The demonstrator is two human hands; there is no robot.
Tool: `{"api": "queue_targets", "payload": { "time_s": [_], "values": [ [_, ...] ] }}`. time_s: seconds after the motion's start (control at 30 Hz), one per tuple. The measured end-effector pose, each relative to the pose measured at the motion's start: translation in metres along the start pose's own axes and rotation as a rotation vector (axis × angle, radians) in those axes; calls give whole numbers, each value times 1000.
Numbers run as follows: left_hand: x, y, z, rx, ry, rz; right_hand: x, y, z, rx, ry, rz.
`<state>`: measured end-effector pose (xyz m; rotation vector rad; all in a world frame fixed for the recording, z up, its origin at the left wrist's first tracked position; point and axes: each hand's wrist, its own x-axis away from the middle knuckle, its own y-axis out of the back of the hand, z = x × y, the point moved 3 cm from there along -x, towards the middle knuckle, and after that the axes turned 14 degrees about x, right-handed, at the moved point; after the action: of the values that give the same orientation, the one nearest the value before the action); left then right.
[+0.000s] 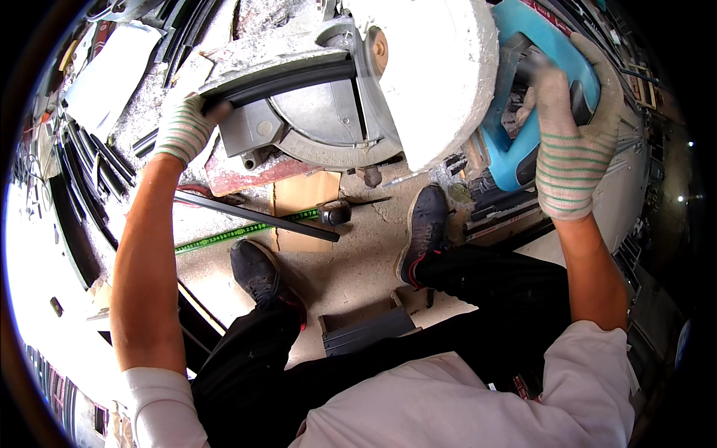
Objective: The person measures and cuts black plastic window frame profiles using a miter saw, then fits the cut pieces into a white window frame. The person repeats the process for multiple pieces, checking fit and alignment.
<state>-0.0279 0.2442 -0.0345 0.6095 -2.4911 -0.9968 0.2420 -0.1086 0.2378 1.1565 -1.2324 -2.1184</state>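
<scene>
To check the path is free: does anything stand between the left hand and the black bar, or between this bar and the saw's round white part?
Nothing visible separates the left hand from the black bar. Between its right end and the round white part stands a curved grey guard.

I'm looking into a workshop: a grey metal mitre saw [317, 112] with a blue plastic handle [513, 170], heaped long black strips [190, 36], a green-bladed tape measure [224, 239], strewn white dust [261, 22].
</scene>
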Motion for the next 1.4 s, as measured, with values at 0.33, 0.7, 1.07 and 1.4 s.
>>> {"api": "queue_targets", "payload": {
  "time_s": [0.33, 0.7, 1.07, 1.4],
  "values": [
    [4, 3, -13, -7, 9, -13, 15, -9, 14, -278, -226, 13],
    [3, 6, -26, -36, 116, 100, 28, -16, 7, -376, -239, -4],
    [4, 8, -35, -42, 106, 75, 32, -16, -1, -299, -225, -18],
    [4, 6, -25, -40, 141, 74, 32, -15, 3, -278, -219, -10]
  ]
}}
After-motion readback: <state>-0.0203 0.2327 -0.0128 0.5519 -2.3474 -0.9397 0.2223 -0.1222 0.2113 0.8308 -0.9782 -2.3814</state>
